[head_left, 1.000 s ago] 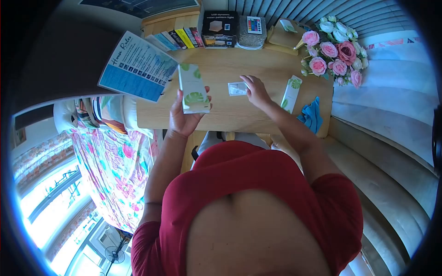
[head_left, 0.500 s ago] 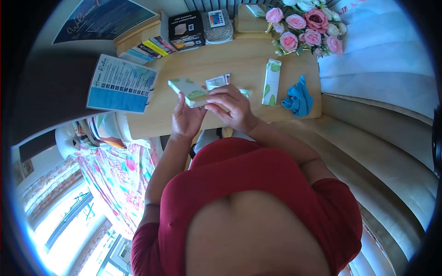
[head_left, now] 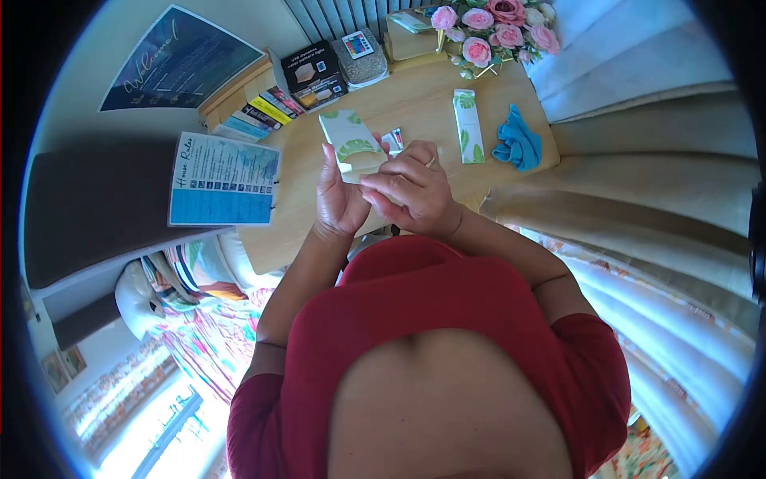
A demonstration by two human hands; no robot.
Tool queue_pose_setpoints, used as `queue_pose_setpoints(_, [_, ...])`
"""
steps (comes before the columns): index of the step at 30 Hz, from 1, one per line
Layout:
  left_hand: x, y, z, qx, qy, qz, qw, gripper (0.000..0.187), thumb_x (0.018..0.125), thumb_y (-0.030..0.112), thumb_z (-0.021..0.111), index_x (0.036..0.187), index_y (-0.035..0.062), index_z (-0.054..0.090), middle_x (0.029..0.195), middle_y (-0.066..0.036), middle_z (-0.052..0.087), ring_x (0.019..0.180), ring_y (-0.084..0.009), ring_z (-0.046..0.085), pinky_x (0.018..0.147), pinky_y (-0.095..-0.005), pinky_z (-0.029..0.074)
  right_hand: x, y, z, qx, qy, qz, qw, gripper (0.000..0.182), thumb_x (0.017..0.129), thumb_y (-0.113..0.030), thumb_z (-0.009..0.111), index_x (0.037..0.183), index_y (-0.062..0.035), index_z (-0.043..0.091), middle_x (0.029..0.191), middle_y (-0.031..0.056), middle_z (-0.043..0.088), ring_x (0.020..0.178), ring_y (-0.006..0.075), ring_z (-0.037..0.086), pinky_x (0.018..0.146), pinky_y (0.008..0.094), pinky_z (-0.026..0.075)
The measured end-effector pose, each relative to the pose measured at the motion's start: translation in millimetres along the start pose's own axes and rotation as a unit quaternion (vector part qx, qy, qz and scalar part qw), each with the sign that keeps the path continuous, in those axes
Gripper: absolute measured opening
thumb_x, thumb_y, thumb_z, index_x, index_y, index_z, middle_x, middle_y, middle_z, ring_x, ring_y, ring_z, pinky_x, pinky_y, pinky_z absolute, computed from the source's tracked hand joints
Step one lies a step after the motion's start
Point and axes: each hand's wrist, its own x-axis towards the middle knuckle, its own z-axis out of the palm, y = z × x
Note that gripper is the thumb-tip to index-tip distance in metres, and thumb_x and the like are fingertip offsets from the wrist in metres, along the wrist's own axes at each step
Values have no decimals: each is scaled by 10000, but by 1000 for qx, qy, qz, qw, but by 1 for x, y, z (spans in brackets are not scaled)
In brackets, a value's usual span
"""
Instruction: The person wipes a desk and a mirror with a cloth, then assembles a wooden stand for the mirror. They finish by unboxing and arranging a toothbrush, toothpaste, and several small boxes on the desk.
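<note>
A flat white box with green leaf prints (head_left: pixel 348 137) is held up over the desk. My left hand (head_left: pixel 341 198) grips it from below and the side, with the thumb along its left edge. My right hand (head_left: pixel 412 185) is closed at the box's near right corner, its fingertips pressed to that edge. A ring shows on one of its fingers. Behind the hands, a small printed packet (head_left: pixel 393 140) lies on the desk, partly hidden by them. Farther right lies a long white box with green leaves (head_left: pixel 468 126), and beside it a crumpled blue cloth (head_left: pixel 519 139).
The wooden desk (head_left: pixel 424 94) carries a black box (head_left: pixel 314 75), a grey textured box (head_left: pixel 363 62), a row of books (head_left: pixel 263 114) and pink flowers (head_left: pixel 487 40) along its back. A House Rules sheet (head_left: pixel 224 180) stands out at the left edge. Curtains (head_left: pixel 630 168) hang at the right.
The box in my hands has tilted so its broad printed face shows more fully. My right hand has turned, its knuckles now facing up. The whole view has shifted slightly.
</note>
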Motion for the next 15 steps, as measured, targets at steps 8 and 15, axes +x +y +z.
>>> queue_pose_setpoints(8, [-55,45,-6,237,0,-8,972,617,883,427,531,1292,-4,366,1242,-136,500,1185,-294,467,1031,-436,346,-8,-65,41,-96,-149,235,956,215,690,-167,685,896,-124,640,1068,67,489,989,250,431,855,428,283])
queue_pose_setpoints(15, [-75,51,-11,202,-24,-63,977,652,867,428,554,1307,-4,345,1251,-152,496,1184,-333,465,1027,-456,349,-37,-82,57,-84,-14,132,988,239,647,-106,688,877,-125,627,1139,94,490,1062,272,444,872,414,312])
